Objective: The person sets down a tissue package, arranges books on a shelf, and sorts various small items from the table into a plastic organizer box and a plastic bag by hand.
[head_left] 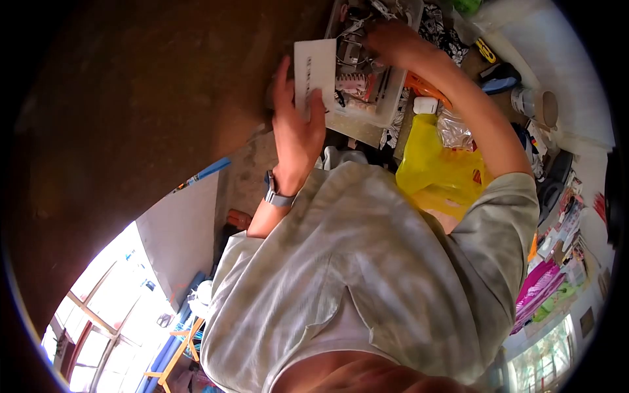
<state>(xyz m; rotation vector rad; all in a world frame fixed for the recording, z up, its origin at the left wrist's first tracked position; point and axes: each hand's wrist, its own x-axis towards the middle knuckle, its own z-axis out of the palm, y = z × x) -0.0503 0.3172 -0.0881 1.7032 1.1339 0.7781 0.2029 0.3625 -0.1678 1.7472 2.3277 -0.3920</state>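
Note:
My left hand (298, 134), with a watch (275, 190) on its wrist, holds a small flat white box (316, 65) upright, thumb on the near face and fingers at its left edge. Dark printing runs down that face. My right hand (393, 44) reaches into a clear plastic container (390, 108) just right of the box. Its fingers are dark and blurred among cables, so what they hold, if anything, is hidden. Inside the container lie a spiral-bound item (350, 82) and several small things.
A yellow plastic bag (426, 157) lies below my right forearm, beside a small white case (425, 105), an orange item (429, 88) and clear plastic wrap (454, 129). A large brown surface (144, 85) fills the upper left. A blue item (213, 169) lies at its edge.

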